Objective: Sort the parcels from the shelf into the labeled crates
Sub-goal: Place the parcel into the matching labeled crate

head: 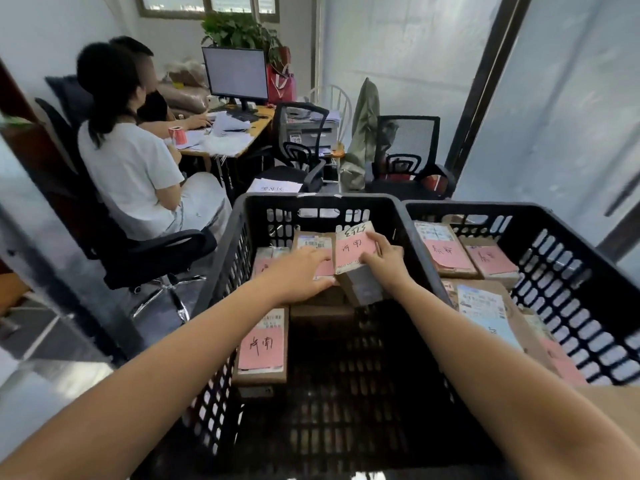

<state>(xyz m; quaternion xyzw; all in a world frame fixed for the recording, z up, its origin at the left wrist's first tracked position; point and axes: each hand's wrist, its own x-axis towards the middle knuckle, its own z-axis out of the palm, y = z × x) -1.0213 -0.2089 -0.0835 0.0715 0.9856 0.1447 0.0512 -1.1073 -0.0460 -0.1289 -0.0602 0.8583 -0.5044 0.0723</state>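
Observation:
Two black slatted crates stand side by side below me. Inside the left crate (239,237) my right hand (386,259) grips a small brown parcel (353,251) with a pink handwritten label, tilted up at the crate's far end. My left hand (298,275) lies with straight fingers on another pink-labelled parcel (311,242) just left of it. A further parcel (262,344) with a pink label lies flat near the left wall. The right crate (568,268) holds several flat parcels (450,254) with pink and blue labels.
Two people sit on office chairs at the left, facing a desk (239,140) with a monitor and papers. Two black mesh chairs (407,150) stand behind the crates. A frosted glass wall runs along the right.

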